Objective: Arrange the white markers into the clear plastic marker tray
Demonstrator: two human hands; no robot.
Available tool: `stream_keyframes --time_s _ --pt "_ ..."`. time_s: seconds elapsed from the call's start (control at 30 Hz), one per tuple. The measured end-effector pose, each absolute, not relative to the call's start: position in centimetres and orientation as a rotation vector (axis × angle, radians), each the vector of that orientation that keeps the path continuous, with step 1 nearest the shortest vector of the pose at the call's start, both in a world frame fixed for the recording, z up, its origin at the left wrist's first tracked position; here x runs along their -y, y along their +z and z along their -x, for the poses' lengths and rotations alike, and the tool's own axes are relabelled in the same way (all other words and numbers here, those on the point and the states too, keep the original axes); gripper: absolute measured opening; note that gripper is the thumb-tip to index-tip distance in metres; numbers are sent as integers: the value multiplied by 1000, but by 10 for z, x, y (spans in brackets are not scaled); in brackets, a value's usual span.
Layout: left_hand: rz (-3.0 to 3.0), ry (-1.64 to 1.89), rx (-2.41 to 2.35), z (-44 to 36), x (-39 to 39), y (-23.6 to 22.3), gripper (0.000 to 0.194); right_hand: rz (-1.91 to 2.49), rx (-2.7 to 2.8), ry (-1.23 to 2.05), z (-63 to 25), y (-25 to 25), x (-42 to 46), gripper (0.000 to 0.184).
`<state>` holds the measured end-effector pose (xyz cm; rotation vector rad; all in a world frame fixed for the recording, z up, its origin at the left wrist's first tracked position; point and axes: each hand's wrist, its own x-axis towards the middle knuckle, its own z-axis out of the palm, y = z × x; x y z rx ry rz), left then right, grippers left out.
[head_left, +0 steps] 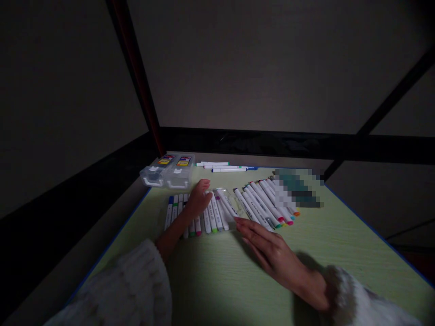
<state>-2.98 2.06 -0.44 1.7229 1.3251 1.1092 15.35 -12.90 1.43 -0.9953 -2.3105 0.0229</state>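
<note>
A row of white markers (207, 219) with coloured ends lies side by side in a clear plastic tray (243, 209). My left hand (199, 199) reaches over this row, fingers and thumb apart, touching or just above the markers' far ends. At the row's right end one white marker (227, 202) slants across the tray. Its near end meets the fingertips of my right hand (272, 251), which seem to pinch it; the grip is partly hidden. More white markers (260, 203) lie loosely fanned to the right, with pink, green and orange ends.
Two clear plastic cases (180, 174) with white handles stand at the table's back left. Several markers (229, 170) lie along the back edge. A pixelated dark green thing (299, 188) sits at the back right. The light green table (210, 280) has blue edging; walls stand behind and left.
</note>
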Motion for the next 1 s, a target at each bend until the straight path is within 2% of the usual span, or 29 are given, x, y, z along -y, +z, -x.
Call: stream_keyframes --time_s 0.17,0.27,0.77,1.0 --pt "-2105 773 -1380 35 -6 2 46 997 2298 12 -153 15 129 34" --pt "-2174 700 -1354 36 -2 3 47 992 2298 11 -153 15 129 34" --pt "-1835 1045 -1371 41 6 20 26 1000 2310 8 -152 16 130 35" --pt "-1320 958 -1153 26 3 20 21 931 2356 -74 -153 10 130 34"
